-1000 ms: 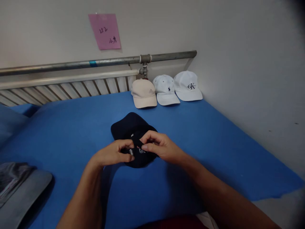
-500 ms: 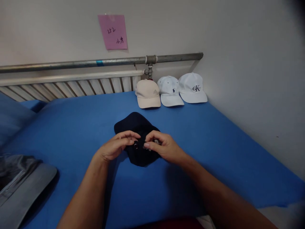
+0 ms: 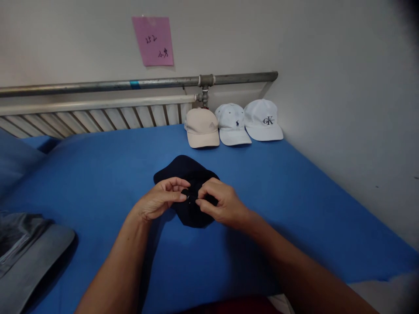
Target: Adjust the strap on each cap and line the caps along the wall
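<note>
In the head view, a navy cap [image 3: 191,172] lies near the middle of the blue bed [image 3: 98,174], well apart from the three pale caps [image 3: 231,124] lined up by the wall. Its back strap [image 3: 189,199] is pinched by the left hand [image 3: 159,201] and the right hand [image 3: 222,205], with the fingers [image 3: 181,197] of both clenched on it at a small metal buckle. With so slight a fingertip hold, the strap could slip free. A sideways pull could also drag and crease the soft crown.
</note>
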`<state>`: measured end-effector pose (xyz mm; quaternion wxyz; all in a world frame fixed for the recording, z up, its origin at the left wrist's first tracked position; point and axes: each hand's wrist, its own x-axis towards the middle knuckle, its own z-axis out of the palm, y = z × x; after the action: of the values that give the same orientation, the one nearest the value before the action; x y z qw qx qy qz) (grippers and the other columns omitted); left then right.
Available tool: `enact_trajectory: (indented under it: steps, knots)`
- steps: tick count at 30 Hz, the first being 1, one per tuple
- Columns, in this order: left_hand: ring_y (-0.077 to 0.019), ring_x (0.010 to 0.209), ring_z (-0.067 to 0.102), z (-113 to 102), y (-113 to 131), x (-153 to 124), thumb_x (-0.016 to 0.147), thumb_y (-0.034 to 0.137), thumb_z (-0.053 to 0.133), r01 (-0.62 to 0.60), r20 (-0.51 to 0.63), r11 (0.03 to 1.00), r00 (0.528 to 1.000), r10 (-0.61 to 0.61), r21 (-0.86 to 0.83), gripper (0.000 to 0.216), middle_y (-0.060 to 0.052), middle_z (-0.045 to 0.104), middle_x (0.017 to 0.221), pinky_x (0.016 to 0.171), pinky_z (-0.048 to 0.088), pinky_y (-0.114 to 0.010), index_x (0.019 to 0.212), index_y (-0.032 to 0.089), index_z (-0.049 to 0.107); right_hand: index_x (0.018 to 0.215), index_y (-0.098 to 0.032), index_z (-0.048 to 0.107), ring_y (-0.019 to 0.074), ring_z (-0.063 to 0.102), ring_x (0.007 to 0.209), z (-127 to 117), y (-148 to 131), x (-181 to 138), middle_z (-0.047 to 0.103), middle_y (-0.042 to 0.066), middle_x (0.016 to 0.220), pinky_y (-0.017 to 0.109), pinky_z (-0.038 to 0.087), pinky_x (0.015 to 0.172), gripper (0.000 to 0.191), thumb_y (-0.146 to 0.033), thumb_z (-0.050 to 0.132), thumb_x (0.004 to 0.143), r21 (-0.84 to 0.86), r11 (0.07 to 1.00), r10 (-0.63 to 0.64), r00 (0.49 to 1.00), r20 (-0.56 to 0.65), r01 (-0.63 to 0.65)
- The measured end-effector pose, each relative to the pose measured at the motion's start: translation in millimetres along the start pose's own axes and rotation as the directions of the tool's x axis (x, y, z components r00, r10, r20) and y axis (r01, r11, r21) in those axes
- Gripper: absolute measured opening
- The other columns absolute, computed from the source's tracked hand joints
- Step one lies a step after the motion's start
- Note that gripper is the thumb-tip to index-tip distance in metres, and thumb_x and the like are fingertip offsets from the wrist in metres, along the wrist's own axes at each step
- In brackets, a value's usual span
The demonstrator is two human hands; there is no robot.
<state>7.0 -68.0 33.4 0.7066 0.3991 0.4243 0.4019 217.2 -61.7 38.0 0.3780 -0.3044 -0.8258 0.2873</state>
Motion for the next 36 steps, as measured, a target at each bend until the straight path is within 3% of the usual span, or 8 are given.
enact_trajectory:
  steps: [13,18,26,36]
  knots:
    - [-0.0066,0.072,0.052,9,1,1,0.055,0.015,0.085,0.019,-0.115,0.998,0.993,-0.012,0.064,0.033,0.002,0.059,0.08,0.068,0.041,-0.02,0.085,0.017,0.071,0.064,-0.019,0.054,0.0131,0.05,0.066,4,3,-1,0.06,-0.001,0.065,0.027,0.041,0.066,0.015,-0.011,0.061,0.074,-0.102,0.995,0.018,1.0,-0.019,-0.02]
    - [-0.0065,0.073,0.05,11,2,-1,0.057,0.016,0.084,-0.014,-0.136,0.994,0.99,0.029,0.111,0.031,0.002,0.057,0.082,0.064,0.039,-0.019,0.085,0.018,0.07,0.067,-0.018,0.057,0.0139,0.052,0.068,3,2,0,0.062,0.0,0.068,0.03,0.04,0.073,0.012,-0.015,0.061,0.079,-0.148,0.987,-0.064,0.998,-0.015,0.061]
    - [-0.005,0.062,0.042,14,4,-6,0.058,0.015,0.082,-0.049,-0.114,0.98,0.991,0.072,0.19,0.028,0.004,0.053,0.072,0.059,0.036,-0.02,0.084,0.018,0.07,0.063,-0.017,0.055,0.0136,0.048,0.064,4,-6,-2,0.057,0.0,0.06,0.031,0.032,0.067,0.015,-0.015,0.057,0.077,-0.368,0.917,-0.178,0.983,-0.036,0.153]
    - [-0.0073,0.068,0.046,17,4,-6,0.057,0.014,0.082,-0.062,-0.11,0.978,0.99,0.085,0.2,0.029,0.003,0.056,0.075,0.063,0.038,-0.022,0.082,0.018,0.07,0.073,-0.017,0.063,0.0165,0.05,0.071,6,-4,-2,0.061,0.003,0.067,0.034,0.033,0.072,0.02,-0.02,0.052,0.089,-0.444,0.861,-0.26,0.965,0.036,0.248]
